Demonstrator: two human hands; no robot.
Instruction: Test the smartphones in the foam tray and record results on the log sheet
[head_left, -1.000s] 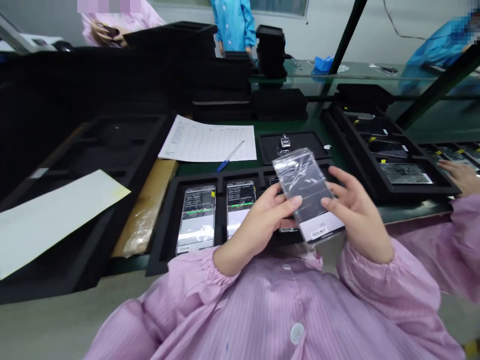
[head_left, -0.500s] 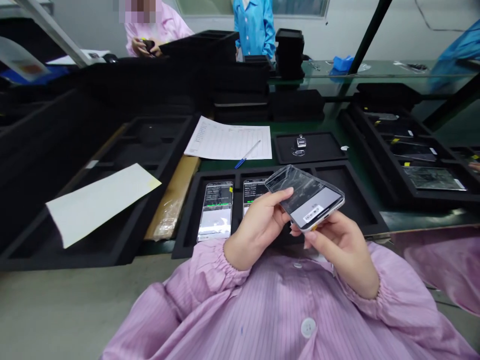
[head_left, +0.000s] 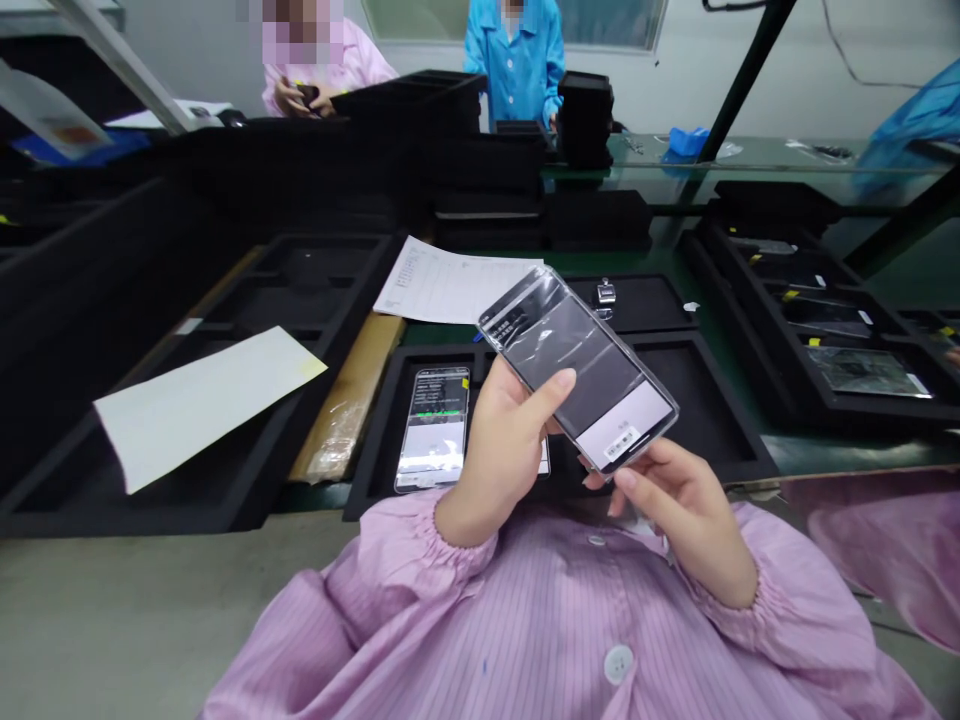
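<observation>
The phone [head_left: 577,370] sits in a clear, crinkled plastic sleeve, held up at a tilt in both hands above a black foam tray [head_left: 720,400]. The left hand [head_left: 506,440] grips its long edge, with the thumb [head_left: 559,383] lying across the dark face and the other fingers curled behind it. The right hand [head_left: 679,510] is closed around the lower corner, its fingertips [head_left: 622,480] pressed to the bottom edge just under the pale label band.

The tray's soft, matte compartments lie open under the phone. One holds a second phone [head_left: 433,430], screen up, just beside the left wrist. Past the top corner of the sleeve lies a printed sheet [head_left: 442,285], and farther left a cream card [head_left: 202,405] rests on another foam tray [head_left: 300,290]. Off to the right, a third tray [head_left: 862,370] holds more sleeved phones. A person in blue [head_left: 517,50] stands well beyond the bench.
</observation>
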